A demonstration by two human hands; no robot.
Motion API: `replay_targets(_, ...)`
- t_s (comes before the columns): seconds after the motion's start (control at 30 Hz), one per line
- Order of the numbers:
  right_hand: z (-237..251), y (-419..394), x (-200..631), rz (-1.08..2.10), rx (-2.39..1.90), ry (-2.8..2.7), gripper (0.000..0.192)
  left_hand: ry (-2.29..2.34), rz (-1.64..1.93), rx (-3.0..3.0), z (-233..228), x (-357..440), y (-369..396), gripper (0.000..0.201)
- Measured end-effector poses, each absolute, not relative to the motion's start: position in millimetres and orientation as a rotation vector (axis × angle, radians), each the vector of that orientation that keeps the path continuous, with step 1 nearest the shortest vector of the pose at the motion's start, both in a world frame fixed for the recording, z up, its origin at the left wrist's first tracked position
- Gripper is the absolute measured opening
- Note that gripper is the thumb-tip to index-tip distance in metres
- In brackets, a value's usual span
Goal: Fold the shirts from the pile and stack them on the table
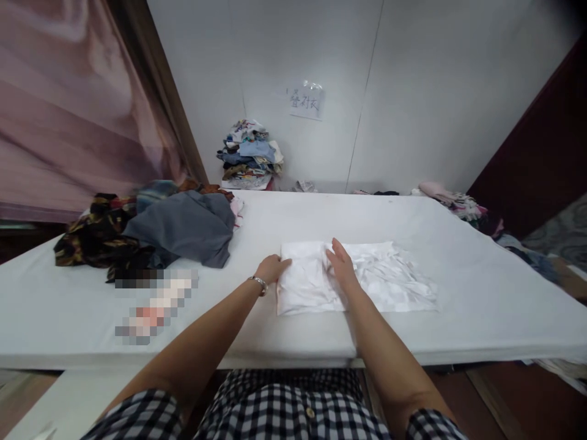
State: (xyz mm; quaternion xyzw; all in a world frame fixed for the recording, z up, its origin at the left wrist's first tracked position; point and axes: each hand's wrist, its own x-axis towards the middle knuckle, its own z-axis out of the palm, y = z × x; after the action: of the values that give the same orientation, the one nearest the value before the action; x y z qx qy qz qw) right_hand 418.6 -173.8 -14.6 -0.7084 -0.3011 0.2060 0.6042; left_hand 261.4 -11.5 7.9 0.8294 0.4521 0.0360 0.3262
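Observation:
A white garment [367, 278] lies flat and partly folded on the white table [481, 287]. My left hand [272, 269] grips the garment's left edge, fingers curled over the fabric; a bracelet is on that wrist. My right hand [342, 263] rests flat on the middle of the garment, fingers stretched out and together, pressing it down. The garment's right half is wrinkled.
A heap of dark and grey clothes [156, 229] sits on the table's left side. A stack of folded clothes [250, 156] stands by the back wall under a paper sign [306, 101]. More clothes [452, 201] hang at the far right edge. A blurred patch lies front left.

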Motion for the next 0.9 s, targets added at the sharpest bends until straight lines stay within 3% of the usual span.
replay_targets(0.13, -6.9, -174.2, 403.4, 0.476, -1.447, -0.709, 0.071, 1.167, 0.16, 2.194, 8.5, 272.3, -19.6, 0.037)
replay_targets(0.3, -10.4, -172.7, 375.6, 0.736, -1.498, -0.632, 0.076, 1.113, 0.287, 2.224, 13.9, 274.7, -27.3, 0.038)
replay_targets(0.5, -3.3, -167.8, 339.5, 0.855, -1.364, -0.745, 0.074, 1.171, 0.426, 2.309, 30.6, 231.2, 8.6, 0.038)
replay_targets(0.7, -5.4, -145.3, 310.9, 0.996, -1.206, -0.692, 0.078, 1.328, 0.324, 2.383, 23.1, 184.2, 38.6, 0.042)
replay_targets(0.9, -2.2, -141.9, 319.6, 1.12, -1.184, -0.543, 0.071, 1.252, 0.387, 2.317, 45.3, 198.9, 26.5, 0.038)
